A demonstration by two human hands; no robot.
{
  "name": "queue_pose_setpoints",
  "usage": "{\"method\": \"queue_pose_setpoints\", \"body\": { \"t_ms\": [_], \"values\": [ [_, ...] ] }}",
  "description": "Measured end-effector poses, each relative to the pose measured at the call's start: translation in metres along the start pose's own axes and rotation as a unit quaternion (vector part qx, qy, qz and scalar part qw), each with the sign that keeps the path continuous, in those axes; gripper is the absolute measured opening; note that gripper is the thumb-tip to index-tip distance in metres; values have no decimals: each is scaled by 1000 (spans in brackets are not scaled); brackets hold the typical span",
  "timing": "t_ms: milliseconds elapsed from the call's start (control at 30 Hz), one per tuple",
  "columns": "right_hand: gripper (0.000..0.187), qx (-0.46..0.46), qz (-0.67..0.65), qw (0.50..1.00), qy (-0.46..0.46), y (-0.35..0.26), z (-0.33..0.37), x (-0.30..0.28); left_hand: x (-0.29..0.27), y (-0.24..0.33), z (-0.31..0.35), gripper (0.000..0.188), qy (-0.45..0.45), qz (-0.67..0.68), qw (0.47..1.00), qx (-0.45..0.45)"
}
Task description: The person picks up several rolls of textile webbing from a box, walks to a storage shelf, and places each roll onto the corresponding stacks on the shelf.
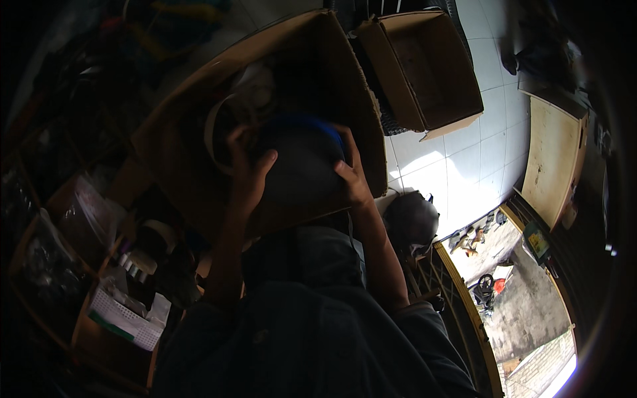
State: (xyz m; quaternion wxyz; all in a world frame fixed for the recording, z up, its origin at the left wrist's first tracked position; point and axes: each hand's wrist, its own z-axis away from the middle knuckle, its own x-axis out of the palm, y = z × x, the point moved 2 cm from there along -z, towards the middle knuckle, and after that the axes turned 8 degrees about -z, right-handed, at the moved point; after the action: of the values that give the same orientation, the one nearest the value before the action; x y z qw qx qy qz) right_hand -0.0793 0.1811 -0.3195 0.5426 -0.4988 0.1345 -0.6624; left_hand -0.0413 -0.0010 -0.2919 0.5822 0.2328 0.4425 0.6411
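Both hands grip a dark round object (298, 162) with a blue curved edge on its far side; shadow hides its exact kind. My left hand (251, 171) holds its left side, thumb on the near face and fingers curled behind. On the opposite side my right hand (353, 178) clasps it in the same way. The object is held over a large open cardboard box (361, 86). Inside that box, beyond my left hand, lie a pale strap or band (211, 136) and a whitish item (255, 83), both dim.
A smaller open cardboard box (451, 113) stands at the far right on white floor tiles (491, 126). Right of the large box sits a dark rounded bundle (413, 219). Shelves with a white perforated basket (126, 318) and plastic bags (89, 212) line the left. A doorway opens at lower right.
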Motion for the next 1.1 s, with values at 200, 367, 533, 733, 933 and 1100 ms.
{"method": "queue_pose_setpoints", "body": {
  "t_ms": [200,367,533,733,933,1100],
  "values": [
    [68,65,3,996,55,-19,9,-25,14,-68,-70,61,-68,179,975,-108],
    [75,56,-3,995,80,-16,23,-36,52,-151,-204,50,36,-310,950,-20],
    [82,50,-47,985,158,-14,40,-45,110,-128,-229,43,83,-230,963,116],
    [81,81,-42,988,121,-14,39,-46,141,-201,-298,39,92,-514,766,375],
    [76,63,-94,983,144,-14,38,-49,142,-120,-244,43,-72,-289,935,191],
    [74,72,-97,987,109,-17,34,-45,123,-125,-246,49,-38,-328,937,118]
  ]
}}
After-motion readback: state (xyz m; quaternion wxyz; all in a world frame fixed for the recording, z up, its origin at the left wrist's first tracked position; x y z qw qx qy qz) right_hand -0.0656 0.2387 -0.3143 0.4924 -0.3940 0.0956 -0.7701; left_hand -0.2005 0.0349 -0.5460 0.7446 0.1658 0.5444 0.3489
